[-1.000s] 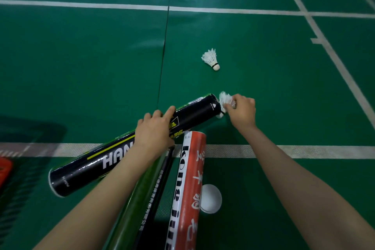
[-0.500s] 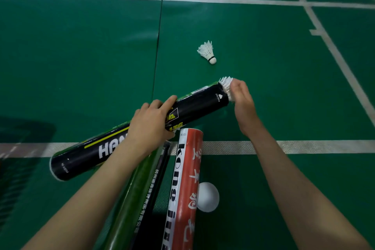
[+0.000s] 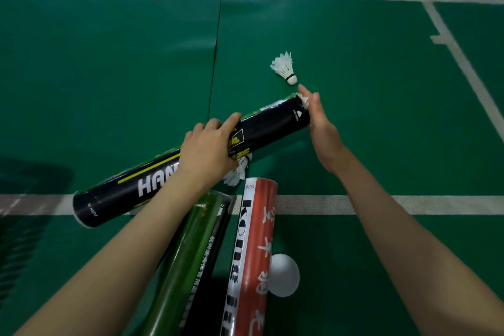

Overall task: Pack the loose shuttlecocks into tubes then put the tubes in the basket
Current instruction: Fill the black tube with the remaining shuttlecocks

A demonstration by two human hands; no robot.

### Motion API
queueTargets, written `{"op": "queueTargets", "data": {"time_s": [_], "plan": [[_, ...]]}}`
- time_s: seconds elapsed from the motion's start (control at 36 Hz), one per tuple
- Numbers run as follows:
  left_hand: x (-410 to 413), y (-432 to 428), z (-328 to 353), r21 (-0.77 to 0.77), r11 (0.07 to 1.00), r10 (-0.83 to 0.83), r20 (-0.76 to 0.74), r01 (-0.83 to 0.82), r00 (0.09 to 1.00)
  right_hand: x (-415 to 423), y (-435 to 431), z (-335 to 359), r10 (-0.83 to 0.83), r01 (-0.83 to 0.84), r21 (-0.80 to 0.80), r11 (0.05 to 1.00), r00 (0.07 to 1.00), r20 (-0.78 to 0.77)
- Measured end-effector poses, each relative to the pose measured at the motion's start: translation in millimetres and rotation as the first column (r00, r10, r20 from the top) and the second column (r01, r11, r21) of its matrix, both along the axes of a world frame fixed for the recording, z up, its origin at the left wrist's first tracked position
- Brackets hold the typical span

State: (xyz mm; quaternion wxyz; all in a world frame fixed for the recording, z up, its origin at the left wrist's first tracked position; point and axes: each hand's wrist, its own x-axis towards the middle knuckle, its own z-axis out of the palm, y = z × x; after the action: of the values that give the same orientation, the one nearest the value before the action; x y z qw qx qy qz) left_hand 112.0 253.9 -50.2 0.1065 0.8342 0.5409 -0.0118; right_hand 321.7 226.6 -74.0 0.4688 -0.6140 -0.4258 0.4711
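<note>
My left hand grips the middle of a black tube held slanted above the green court floor. My right hand lies flat against the tube's open far end, fingers extended, pressing on a shuttlecock whose white feathers barely show at the rim. A second shuttlecock peeks out under my left hand, below the tube. A loose shuttlecock lies on the floor just beyond my right fingertips. A red-and-white tube and a green tube lie near me.
A white round cap rests on the floor right of the red-and-white tube. A dark tube lies between the green and red-and-white ones. White court lines cross the floor. A dark shadowed shape sits at the left edge.
The shuttlecock went from beside the tube mouth to almost fully inside it. My right hand flattened against the opening. A shuttlecock under my left hand has come into view.
</note>
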Motion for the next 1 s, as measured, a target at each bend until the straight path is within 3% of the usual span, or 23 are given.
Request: {"op": "queueTargets", "data": {"time_s": [0.14,0.25,0.36,0.53,0.78,0.92,1.0], "plan": [[6.7,31.9,-6.2,-0.059,0.997,0.048,-0.057,-0.052,0.997,12.6,46.5,-7.9,-0.218,0.223,-0.034,0.974,0.969,0.113],[9.7,61.0,-14.5,-0.100,0.989,0.100,-0.082,-0.108,0.992,30.7,89.6,-25.9,-0.089,0.156,-0.156,0.975,0.925,0.370],[6.8,78.5,-33.3,-0.178,0.974,0.115,-0.131,-0.138,0.985,40.8,124.4,-35.7,-0.019,0.146,-0.210,0.967,0.860,0.510],[-0.6,88.0,-58.4,-0.217,0.967,0.112,-0.123,-0.137,0.986,44.6,156.0,-46.7,0.076,0.108,-0.243,0.964,0.763,0.642],[-2.1,86.4,-70.0,-0.175,0.978,0.083,-0.185,-0.116,0.979,40.1,180.2,-55.9,0.234,-0.012,-0.307,0.952,0.677,0.698],[-4.6,89.7,-69.8,-0.176,0.978,0.083,-0.166,-0.112,0.983,45.7,172.2,-64.4,0.180,-0.018,-0.199,0.980,0.508,0.842],[-4.6,89.3,-70.0,-0.166,0.980,0.078,-0.166,-0.106,0.983,47.4,160.0,-69.9,0.090,0.026,-0.121,0.992,0.514,0.853]]}}
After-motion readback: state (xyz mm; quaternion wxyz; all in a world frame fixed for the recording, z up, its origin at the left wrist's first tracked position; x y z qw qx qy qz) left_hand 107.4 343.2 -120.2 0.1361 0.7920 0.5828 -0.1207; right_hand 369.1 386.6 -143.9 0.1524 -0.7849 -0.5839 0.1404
